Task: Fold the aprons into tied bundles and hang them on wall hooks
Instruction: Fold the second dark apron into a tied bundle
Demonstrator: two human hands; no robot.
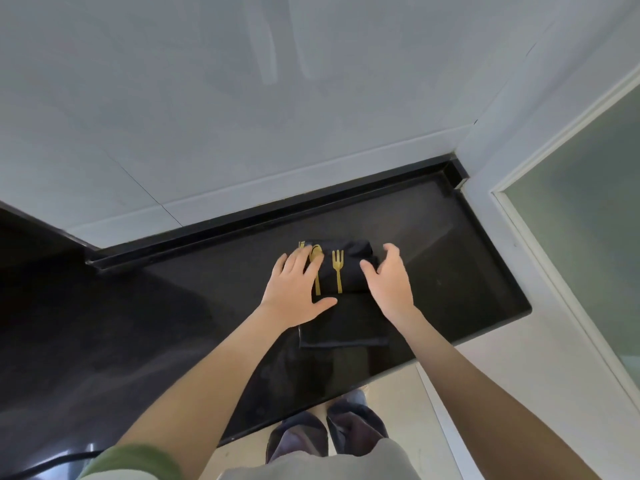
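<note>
One apron (356, 259) w/ gold fork print (338, 271) sits on black counter (450, 258), far part bunched into a roll, flat tail toward me. L hand (298, 289) presses flat on roll's left side, fingers spread; R hand (389, 282) cups right end, thumb & fingers bent round it. Pale wall (242, 116) behind, no hooks in view. Early, I'd say: roll unfinished, tying & hanging still to do.
</note>
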